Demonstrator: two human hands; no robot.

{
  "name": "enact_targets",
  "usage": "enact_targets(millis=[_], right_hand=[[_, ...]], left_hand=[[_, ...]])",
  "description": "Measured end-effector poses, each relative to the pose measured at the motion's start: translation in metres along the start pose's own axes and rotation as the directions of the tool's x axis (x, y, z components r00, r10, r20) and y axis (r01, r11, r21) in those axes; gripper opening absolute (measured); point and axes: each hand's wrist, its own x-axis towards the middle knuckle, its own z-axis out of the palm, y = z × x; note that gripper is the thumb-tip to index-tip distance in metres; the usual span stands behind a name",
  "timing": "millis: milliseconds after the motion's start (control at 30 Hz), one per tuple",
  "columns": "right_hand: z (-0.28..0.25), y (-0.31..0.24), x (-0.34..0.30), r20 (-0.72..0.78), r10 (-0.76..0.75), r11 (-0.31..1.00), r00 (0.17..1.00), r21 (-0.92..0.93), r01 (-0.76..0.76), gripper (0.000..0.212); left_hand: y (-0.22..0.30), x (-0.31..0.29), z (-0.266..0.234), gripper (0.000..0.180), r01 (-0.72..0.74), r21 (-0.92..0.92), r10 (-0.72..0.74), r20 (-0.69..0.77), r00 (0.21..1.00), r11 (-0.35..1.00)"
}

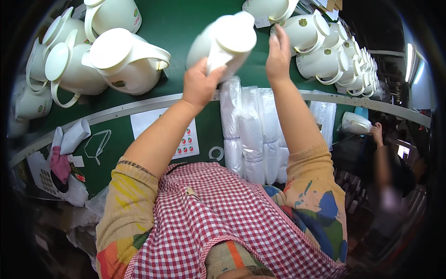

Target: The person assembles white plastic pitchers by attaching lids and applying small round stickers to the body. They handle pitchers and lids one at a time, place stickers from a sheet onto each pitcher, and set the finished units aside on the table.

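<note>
My left hand [200, 86] grips a white thermos jug [202, 44] by its handle, tilted above the green table [174, 28]. The jug's pale lid faces up toward me, and its edges are slightly blurred. To the right of it, my right hand [278, 60] is raised with its fingers stretched out, holding nothing. Close to those fingertips lies another white thermos jug [302, 30] with a small green emblem. A further jug [123, 60] with a large round lid stands left of my left hand.
More white jugs [69, 65] crowd the left, and a long row [325, 65] recedes on the right. Below the metal rail [186, 97] lie bundled clear plastic bags [251, 130], a sticker sheet [188, 139] and a white ring [216, 153]. At right, another person's hand [377, 134] holds a jug [355, 123].
</note>
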Motion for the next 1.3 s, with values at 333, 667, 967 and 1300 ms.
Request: enact_targets(millis=[333,667,967,1300], right_hand=[[0.057,0.035,-0.105,0.686,0.142,0.853,0.714,-0.45,0.263,0.055],[0.044,-0.089,-0.013,0.132,-0.346,0.907,0.929,0.301,0.295,0.006],[0.121,-0.154,-0.029,0.329,-0.279,0.959,0.902,0.14,0.245,0.034],[0.062,-0.2,-0.019,0.156,-0.675,0.732,0.721,0.023,0.681,0.045]], left_hand=[[-0.02,0.098,0.009,0.022,-0.061,-0.161,0.001,-0.348,0.938,0.985],[-0.035,0.102,0.0,0.056,-0.127,0.073,0.146,-0.422,0.895,0.989],[-0.015,-0.041,-0.101,0.035,0.068,-0.105,-0.088,-0.2,0.976,0.992],[0.01,-0.055,-0.113,0.032,0.064,-0.219,-0.076,-0.051,0.996,0.974]])
